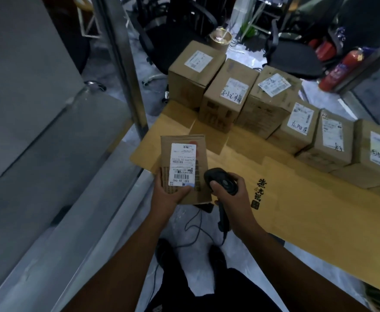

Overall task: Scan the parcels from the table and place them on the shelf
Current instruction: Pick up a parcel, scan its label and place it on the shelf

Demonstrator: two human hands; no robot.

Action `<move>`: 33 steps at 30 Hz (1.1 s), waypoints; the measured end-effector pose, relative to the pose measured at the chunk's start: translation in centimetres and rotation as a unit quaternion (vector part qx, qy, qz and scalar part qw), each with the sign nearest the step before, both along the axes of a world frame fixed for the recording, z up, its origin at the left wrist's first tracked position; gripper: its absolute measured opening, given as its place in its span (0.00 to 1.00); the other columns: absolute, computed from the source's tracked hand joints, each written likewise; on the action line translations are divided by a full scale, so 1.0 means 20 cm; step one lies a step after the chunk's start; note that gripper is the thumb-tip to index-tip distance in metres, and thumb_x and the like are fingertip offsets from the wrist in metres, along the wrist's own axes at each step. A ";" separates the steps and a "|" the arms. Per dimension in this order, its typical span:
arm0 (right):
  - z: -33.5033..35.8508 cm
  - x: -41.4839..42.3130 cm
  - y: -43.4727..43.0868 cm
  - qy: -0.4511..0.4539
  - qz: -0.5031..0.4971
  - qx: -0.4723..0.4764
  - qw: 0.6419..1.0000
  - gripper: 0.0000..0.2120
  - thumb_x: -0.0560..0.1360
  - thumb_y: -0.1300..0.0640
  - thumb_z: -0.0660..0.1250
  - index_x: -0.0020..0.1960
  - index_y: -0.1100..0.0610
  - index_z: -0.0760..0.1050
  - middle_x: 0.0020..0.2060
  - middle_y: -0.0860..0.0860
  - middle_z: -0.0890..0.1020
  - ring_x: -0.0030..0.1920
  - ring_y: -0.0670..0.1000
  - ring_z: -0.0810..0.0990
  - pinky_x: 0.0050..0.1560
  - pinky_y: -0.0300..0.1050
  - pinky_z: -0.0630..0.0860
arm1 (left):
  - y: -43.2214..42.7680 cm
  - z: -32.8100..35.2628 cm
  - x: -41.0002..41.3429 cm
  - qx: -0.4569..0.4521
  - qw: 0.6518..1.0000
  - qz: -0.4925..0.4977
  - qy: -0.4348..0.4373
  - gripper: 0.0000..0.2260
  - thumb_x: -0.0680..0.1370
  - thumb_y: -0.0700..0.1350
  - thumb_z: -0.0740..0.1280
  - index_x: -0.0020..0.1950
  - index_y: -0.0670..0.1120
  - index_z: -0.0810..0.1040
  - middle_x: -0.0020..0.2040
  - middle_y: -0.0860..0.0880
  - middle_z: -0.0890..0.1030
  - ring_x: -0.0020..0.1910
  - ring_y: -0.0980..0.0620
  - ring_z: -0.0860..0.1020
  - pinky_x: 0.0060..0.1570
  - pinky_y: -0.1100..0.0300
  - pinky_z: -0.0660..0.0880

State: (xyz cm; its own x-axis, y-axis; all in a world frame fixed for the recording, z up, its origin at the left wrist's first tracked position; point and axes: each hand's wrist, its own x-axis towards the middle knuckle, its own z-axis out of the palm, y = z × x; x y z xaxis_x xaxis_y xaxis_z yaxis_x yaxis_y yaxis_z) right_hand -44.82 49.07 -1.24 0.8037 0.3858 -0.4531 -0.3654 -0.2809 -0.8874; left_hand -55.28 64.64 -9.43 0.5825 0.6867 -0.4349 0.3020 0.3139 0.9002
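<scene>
Nearest the lens: two bare forearms reaching forward over dark trousers and black shoes (165, 255) on a pale floor.

Left of them, a grey metal shelf (38, 154) with a steel upright. Right, a tabletop (308, 212) covered in flattened yellow-brown cardboard printed with black Chinese characters and a square seal. Along its far edge, a row of brown parcels (227, 95), each bearing a white shipping label, some with handwritten characters. Behind, black office chairs (173, 34) and a red fire extinguisher (339, 68).

Held above the tabletop's near corner: a small brown parcel (184, 167), label up, barcode and digits "530- D5 040" legible. Left hand (171, 194) under it, thumb across the lower edge, grip pinching the carton. Right hand (231, 194) wrapped tight round a black barcode scanner (222, 182), head touching the parcel's right side, cable (195, 230) trailing down.
</scene>
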 end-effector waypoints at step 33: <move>0.15 -0.62 -0.85 0.062 0.439 0.098 0.891 0.21 0.73 0.52 0.78 0.62 0.52 0.76 0.43 0.58 0.86 0.37 0.53 0.82 0.35 0.45 0.76 | -1.43 0.30 -0.97 0.181 0.881 0.433 0.055 0.43 0.68 0.50 0.84 0.74 0.67 0.63 0.69 0.60 0.75 0.68 0.62 0.75 0.66 0.53 0.77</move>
State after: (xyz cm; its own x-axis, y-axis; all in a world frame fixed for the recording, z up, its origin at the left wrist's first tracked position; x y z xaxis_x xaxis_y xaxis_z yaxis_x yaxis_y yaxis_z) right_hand -57.27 32.10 1.70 0.1016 0.9226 -0.3720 -0.1809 -0.3506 -0.9189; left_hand -74.61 36.06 -3.42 -0.2596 0.9586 -0.1171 0.1812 0.1675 0.9691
